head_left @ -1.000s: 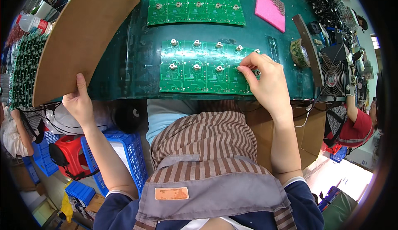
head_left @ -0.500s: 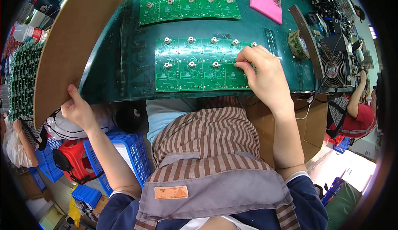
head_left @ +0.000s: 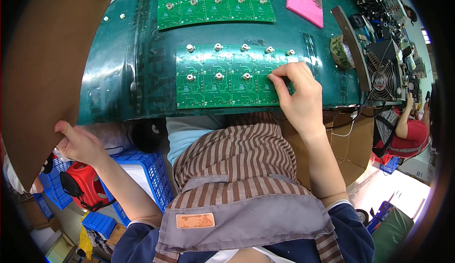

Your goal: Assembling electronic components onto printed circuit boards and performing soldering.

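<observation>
While the left hand (head_left: 78, 142) pinches the lower edge of a sheet (head_left: 47, 64), thumb on its face and fingers behind, the sheet rises beyond this hand, brown, thin and with a matt surface. The right hand (head_left: 301, 92) is narrow, its thumb and first fingertip meeting above the board (head_left: 218, 92); whether a small piece is between them, I cannot tell. The board lies flat under this hand and to its left, green, glossy and rectangular, bearing short round studs (head_left: 218, 76), pale and shiny. Beyond the right hand, farther than the board, is a pink pad (head_left: 298, 4), flat, with little metallic pieces on one side. To the right of the same hand stands a round tape roll (head_left: 340, 52), and the table (head_left: 118, 83) between both hands is dark green and reflective
</observation>
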Motion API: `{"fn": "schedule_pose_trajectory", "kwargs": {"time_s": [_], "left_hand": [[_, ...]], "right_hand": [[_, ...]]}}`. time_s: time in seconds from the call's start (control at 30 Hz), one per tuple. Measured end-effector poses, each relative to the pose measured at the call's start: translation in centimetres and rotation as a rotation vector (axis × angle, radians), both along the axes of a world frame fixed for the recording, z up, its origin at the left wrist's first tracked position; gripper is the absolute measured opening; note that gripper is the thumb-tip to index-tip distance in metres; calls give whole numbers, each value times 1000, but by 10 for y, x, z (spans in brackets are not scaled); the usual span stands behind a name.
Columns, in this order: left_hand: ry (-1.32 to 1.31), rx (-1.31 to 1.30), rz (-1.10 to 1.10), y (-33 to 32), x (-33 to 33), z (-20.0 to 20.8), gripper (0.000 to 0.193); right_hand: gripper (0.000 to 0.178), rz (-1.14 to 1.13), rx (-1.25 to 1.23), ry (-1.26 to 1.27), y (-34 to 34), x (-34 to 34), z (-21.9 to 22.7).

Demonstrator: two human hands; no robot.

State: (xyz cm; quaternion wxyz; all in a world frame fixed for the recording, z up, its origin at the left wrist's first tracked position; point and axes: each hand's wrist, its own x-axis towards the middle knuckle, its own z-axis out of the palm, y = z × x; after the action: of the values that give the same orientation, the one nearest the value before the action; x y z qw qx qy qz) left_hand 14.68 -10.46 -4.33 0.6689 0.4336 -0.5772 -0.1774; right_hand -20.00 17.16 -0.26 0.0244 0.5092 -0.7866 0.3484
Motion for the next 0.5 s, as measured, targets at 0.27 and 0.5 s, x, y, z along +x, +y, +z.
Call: {"fn": "schedule_pose_trajectory", "kwargs": {"time_s": [0.27,0.5], "left_hand": [[294,-28,-349,26,-39,52,38],[318,663,-780,47,-84,78,40]], "right_hand": [[13,10,-112,99,7,-2,-9],[19,-50,-236,-563,17,-11,21]]}}
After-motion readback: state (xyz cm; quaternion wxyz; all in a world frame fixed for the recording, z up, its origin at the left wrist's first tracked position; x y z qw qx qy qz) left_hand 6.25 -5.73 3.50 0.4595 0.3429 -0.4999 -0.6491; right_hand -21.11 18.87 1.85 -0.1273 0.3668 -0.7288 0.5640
